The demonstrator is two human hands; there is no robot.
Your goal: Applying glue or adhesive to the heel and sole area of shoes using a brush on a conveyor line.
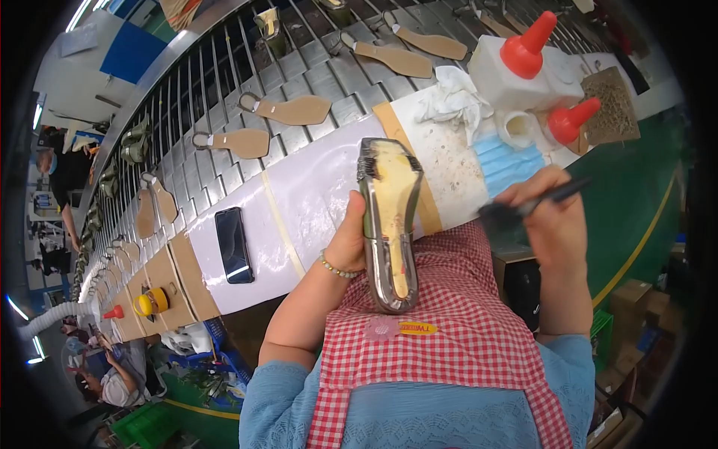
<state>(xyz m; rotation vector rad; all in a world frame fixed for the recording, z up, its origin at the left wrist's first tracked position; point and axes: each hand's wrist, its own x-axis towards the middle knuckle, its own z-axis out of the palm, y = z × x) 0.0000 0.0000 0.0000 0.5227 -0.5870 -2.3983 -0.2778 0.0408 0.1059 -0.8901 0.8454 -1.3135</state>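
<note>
Shiny olive-bronze material is stretched over a long shoe form at the centre of the frame, held underside up with its rounded toe toward the lower edge. Its sole face is pale yellow, smeared and patchy, the folded rim dark and ragged around the heel end.

I can see the left hand gripping the form's left side, though its far fingers are hidden. Right of centre, the right hand is closed round a dark brush, its bristles blurred and apart from the form.

At upper right stands a white plastic bottle with a red conical nozzle. Just below it sits a round, white, open container; I can't make out what it holds. Another red cone is beside it, near a crumpled white cloth and a pleated blue sheet.

Glossy lilac-white sheeting covers the bench left of centre, with a black phone on it. Beyond, toward the upper left, flat tan soles lie on a conveyor of metal slats.
</note>
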